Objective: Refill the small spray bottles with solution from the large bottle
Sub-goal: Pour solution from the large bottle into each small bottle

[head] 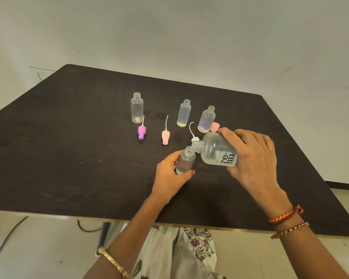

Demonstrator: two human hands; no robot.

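Dark table (69,158) against pale wall. Right hand (254,158) grips large bottle (218,152), tilted, neck at mouth of small spray bottle (185,160), which left hand (169,176) holds upright on the table. Three more uncapped small bottles (137,107) (184,113) (207,119) stand behind. Purple spray cap (141,132) and pink spray cap (165,136) lie between.

Gold bangle (114,262), braided wristbands (286,215) (orange, brown), floral garment (189,248).
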